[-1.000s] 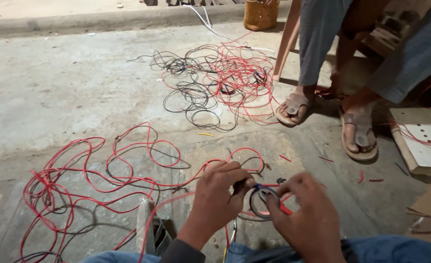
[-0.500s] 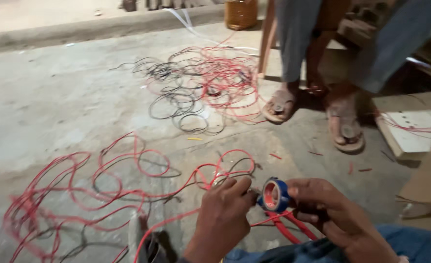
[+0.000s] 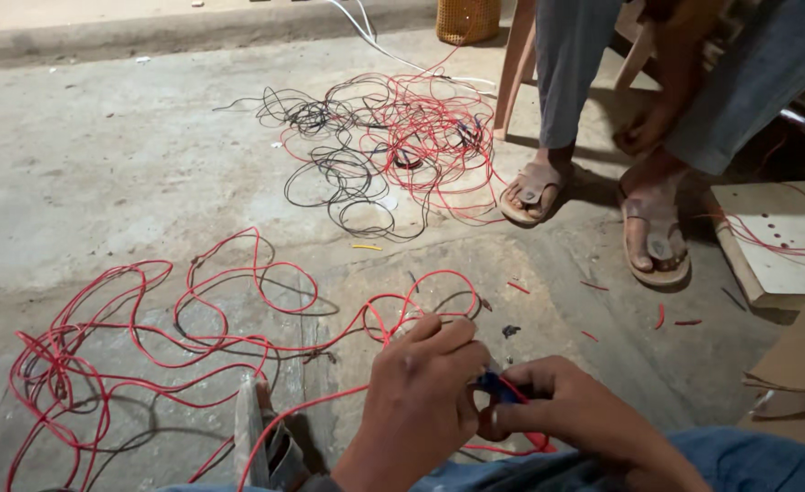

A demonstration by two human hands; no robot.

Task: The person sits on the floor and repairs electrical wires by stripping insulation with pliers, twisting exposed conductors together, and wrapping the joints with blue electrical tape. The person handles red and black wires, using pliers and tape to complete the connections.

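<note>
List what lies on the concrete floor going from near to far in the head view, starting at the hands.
Left hand and right hand on a small blue roll → loose red wire loops → short yellow wire scrap → tangled heap of red and black wire → woven yellow basket.

Left hand (image 3: 418,401), right hand (image 3: 574,421): bare, no gloves, rings or watch. Blue denim trouser leg (image 3: 767,463) at lower right.

wire tangle (image 3: 147,355) left of hands (image 3: 475,405)
</note>
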